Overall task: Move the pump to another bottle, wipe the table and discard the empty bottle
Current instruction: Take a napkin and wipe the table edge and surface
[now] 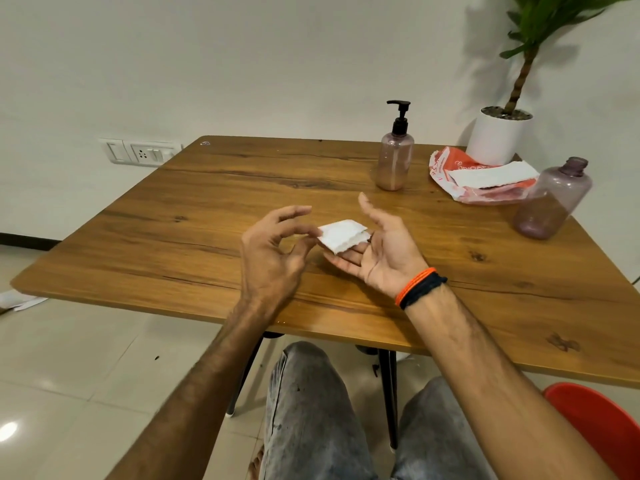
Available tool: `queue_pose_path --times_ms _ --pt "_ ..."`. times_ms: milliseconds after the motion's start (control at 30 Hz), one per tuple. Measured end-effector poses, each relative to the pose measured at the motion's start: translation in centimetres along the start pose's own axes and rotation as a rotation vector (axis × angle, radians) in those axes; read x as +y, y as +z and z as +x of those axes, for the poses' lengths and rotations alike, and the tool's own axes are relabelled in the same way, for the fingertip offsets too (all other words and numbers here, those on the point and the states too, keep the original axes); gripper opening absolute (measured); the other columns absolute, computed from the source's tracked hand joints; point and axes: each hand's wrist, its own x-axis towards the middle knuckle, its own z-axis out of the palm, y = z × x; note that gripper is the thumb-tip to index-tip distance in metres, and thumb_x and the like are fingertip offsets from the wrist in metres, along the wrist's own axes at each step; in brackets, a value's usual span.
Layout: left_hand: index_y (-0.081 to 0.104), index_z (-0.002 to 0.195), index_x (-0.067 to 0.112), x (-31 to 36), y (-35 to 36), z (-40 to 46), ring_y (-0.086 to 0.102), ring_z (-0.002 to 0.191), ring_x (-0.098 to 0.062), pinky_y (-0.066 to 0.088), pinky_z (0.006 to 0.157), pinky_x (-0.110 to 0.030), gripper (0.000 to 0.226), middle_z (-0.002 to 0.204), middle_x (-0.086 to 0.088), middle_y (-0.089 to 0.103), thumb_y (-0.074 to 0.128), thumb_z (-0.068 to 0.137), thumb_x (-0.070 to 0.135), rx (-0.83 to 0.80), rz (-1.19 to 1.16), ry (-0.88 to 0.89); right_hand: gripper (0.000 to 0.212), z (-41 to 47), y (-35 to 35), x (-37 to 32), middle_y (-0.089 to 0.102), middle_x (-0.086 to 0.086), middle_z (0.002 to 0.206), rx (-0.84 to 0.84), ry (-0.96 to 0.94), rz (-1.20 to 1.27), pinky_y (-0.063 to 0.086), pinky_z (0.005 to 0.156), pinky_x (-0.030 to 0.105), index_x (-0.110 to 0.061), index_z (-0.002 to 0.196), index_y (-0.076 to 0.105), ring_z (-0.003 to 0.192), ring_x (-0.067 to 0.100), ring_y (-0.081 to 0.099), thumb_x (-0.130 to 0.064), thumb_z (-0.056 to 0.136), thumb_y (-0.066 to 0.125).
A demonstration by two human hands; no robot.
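Observation:
A folded white tissue (341,235) lies across the fingers of my right hand (382,251), which is palm up over the wooden table (173,216). My left hand (272,252) pinches the tissue's left edge with thumb and fingertips. A tinted bottle (394,164) with a black pump (400,116) stands upright at the table's back. A second tinted bottle (550,200), without a cap, stands at the right edge.
An orange and white tissue packet (485,176) with a sheet sticking out lies at the back right. A white plant pot (497,136) stands behind it. A red chair (599,431) is at lower right. My knees are under the table's front edge.

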Motion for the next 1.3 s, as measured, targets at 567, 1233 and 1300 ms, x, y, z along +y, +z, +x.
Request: queue_pose_path --times_ms 567,1233,1300 --pt "0.077 0.086 0.014 -1.0 -0.5 0.2 0.055 0.123 -0.007 0.054 0.095 -0.030 0.016 0.137 0.005 0.057 0.075 0.078 0.000 -0.139 0.033 -0.052 0.032 0.6 -1.0 0.0 0.073 0.016 0.102 0.041 -0.046 -0.248 0.061 0.063 0.030 0.000 0.113 0.066 0.078 0.022 0.074 0.002 0.081 0.070" --pt "0.065 0.108 0.009 0.3 -0.6 0.9 0.075 0.087 -0.024 0.061 0.060 -0.029 0.035 0.091 -0.007 0.077 0.076 0.076 0.001 -0.180 -0.613 -0.837 0.029 0.4 -1.9 0.5 0.075 0.010 0.098 0.020 -0.235 -0.446 0.058 0.056 0.025 -0.013 0.103 0.069 0.077 0.017 0.074 0.002 0.079 0.073" --pt "0.067 0.101 0.008 0.3 -0.6 0.8 0.075 0.086 -0.023 0.060 0.057 -0.026 0.029 0.092 -0.008 0.076 0.076 0.075 -0.001 -0.175 -0.606 -0.844 0.026 0.4 -2.0 0.5 0.074 0.009 0.096 0.009 -0.237 -0.433 0.059 0.057 0.025 -0.012 0.101 0.069 0.076 0.016 0.074 0.003 0.079 0.072"
